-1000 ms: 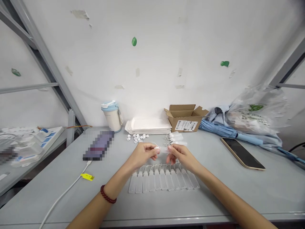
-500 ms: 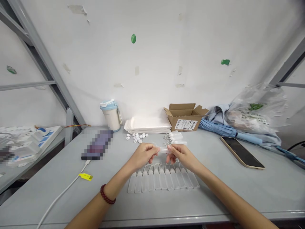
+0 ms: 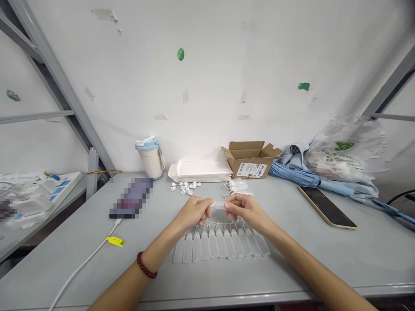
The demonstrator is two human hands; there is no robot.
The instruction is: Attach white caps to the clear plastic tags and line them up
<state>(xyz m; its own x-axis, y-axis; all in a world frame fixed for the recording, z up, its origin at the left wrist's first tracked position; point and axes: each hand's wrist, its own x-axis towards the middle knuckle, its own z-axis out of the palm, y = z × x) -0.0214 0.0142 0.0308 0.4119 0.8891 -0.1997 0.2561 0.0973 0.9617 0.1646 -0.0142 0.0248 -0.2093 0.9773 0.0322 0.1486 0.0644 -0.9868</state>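
Note:
A small translucent plastic bottle (image 3: pixel 219 205) is held level above the table between my two hands. My left hand (image 3: pixel 195 211) pinches its left end, and my right hand (image 3: pixel 244 211) grips the right end with thumb and fingers. Just below lies a row of several similar flat bottles (image 3: pixel 219 246), side by side, with thin white loops at their tops. Beyond my right hand are a few more bottles (image 3: pixel 238 185) with loops, partly hidden by it. Several small white caps (image 3: pixel 186 187) lie loose beyond my left hand.
Against the wall stand a tumbler (image 3: pixel 150 157), a stack of white trays (image 3: pixel 202 170) and an open cardboard box (image 3: pixel 248 162). On the right lie a phone (image 3: pixel 326 207), a folded blue umbrella (image 3: pixel 295 173) and a plastic bag (image 3: pixel 343 151). A blurred-out device (image 3: pixel 131 198) with a white cable is left.
My right-hand fingers have shifted slightly left and curled more around the bottle's end. My left hand keeps its pinch. The whole view has moved a little.

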